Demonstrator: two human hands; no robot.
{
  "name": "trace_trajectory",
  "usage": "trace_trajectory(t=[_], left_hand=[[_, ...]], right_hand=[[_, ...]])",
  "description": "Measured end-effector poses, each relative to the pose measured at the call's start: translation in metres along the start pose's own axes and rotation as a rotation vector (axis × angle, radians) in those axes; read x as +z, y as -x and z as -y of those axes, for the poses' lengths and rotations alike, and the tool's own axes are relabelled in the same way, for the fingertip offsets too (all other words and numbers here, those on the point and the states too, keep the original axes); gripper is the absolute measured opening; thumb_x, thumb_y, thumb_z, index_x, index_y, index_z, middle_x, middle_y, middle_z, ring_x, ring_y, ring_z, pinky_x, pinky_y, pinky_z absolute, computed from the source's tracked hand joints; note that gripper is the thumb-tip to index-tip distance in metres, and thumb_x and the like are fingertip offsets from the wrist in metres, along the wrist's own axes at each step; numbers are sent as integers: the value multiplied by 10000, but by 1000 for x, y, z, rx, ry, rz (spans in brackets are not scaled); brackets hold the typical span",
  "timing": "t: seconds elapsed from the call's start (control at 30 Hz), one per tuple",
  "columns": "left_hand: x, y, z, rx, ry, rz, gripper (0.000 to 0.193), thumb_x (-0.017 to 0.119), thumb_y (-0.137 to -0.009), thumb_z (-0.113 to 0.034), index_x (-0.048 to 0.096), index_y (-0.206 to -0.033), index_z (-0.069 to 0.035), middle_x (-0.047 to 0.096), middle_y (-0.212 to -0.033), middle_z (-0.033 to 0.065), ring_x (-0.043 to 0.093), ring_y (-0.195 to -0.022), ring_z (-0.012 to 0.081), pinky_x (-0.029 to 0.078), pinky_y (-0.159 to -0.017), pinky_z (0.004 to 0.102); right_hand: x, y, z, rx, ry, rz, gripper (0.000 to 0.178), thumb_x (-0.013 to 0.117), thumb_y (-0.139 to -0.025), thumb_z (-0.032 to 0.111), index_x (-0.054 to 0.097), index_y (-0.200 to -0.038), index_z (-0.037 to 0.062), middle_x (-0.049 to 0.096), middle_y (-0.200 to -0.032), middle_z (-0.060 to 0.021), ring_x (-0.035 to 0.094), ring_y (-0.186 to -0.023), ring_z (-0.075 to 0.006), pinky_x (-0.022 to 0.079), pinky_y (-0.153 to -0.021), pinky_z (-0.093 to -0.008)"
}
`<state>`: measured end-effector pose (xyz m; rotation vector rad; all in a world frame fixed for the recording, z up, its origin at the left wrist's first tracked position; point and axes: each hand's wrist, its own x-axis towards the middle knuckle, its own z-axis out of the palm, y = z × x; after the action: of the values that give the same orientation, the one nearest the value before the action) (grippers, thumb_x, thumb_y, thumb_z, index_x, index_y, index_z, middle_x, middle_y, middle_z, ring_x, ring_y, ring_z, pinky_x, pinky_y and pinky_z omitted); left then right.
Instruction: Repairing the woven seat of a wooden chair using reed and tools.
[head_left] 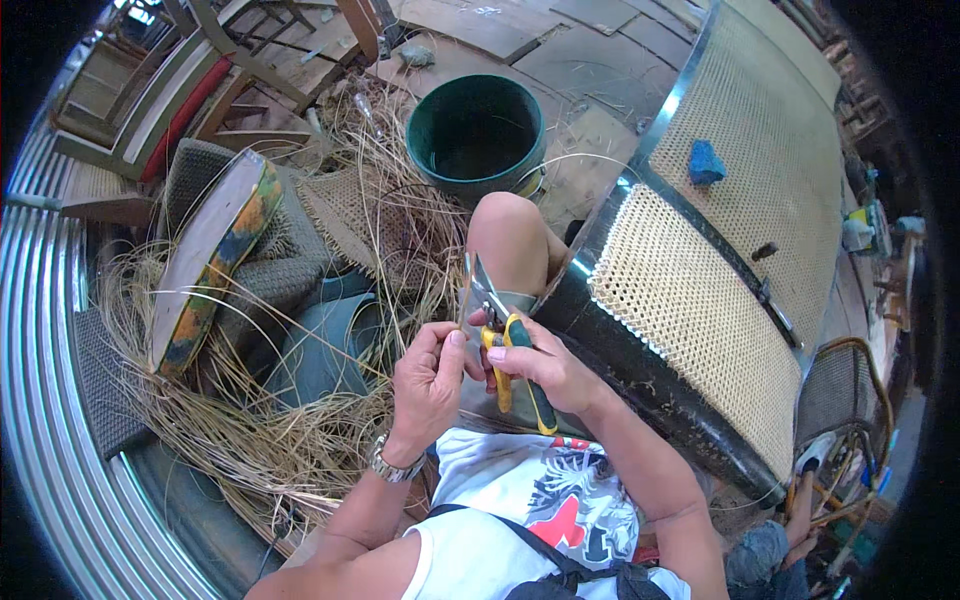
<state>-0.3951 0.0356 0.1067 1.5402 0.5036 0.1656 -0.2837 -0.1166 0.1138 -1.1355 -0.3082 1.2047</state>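
Observation:
In front of my lap, my right hand (pixel 560 370) grips a pair of snips (pixel 499 384) with yellow and dark green handles. Their pointed metal blades stand apart, tips turned up and away from me. Close beside them, my left hand (pixel 425 385) pinches a thin tan cane strand (pixel 464 290) between thumb and fingers. The strand rises next to the blades; I cannot tell whether they touch it. To my right lies a black-framed piece with woven cane panels (pixel 690 310). On it rest a blue lump (pixel 706 163) and a slender dark tool (pixel 778 315).
A dark green bucket (pixel 413 138) stands beyond my knee. Loose cane strands (pixel 240 440) pile up on the left, around a curved board with a patterned edge (pixel 200 250). Chair frames (pixel 140 130) lie far left, by corrugated metal (pixel 50 400). Another person's leg (pixel 757 555) shows lower right.

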Motion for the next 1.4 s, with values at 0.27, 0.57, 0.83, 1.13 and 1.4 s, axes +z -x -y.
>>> trace_trajectory(t=[0.27, 0.57, 0.83, 1.13, 1.4], left_hand=[[-3, 13, -4, -101, 79, -70, 162, 465, -1081, -150, 519, -1033, -5, 665, -729, 49, 629, -602, 78, 491, -549, 212], [0, 19, -6, -113, 200, -34, 163, 454, -1087, -158, 477, -994, -25, 663, -712, 58, 653, -618, 84, 458, -510, 195], [0, 21, -3, -96, 115, -58, 191, 448, -1099, -217, 472, -1000, -55, 650, -716, 47, 620, -588, 83, 421, -487, 194], [-8, 14, -6, -118, 66, -82, 173, 464, -1085, -181, 493, -988, -41, 663, -711, 51, 575, -578, 50, 408, -494, 200], [39, -22, -5, -53, -41, 26, 173, 484, -1079, -194, 603, -1113, -73, 647, -665, 24, 342, -491, -2, 248, -455, 193]], right_hand=[[10, -9, -6, -89, 60, -30, 501, 596, -953, 294, 467, -1331, -9, 611, -974, -64, 585, -878, -132, 492, -821, -302], [15, -7, 1, -51, 151, 11, 444, 601, -953, 291, 493, -1271, 0, 602, -938, -42, 573, -845, -109, 481, -779, -288], [14, -7, 4, -63, 178, 19, 409, 601, -950, 291, 504, -1233, 11, 559, -923, -17, 522, -843, -84, 448, -760, -263], [22, 16, 22, -80, 0, -145, 439, 638, -940, 223, 501, -1322, 53, 543, -917, 7, 536, -777, -65, 461, -705, -250], [-45, 291, 28, 20, 331, -596, 749, 694, -776, 344, 501, -1412, -3, 598, -1044, -49, 579, -932, -143, 446, -871, -280]])
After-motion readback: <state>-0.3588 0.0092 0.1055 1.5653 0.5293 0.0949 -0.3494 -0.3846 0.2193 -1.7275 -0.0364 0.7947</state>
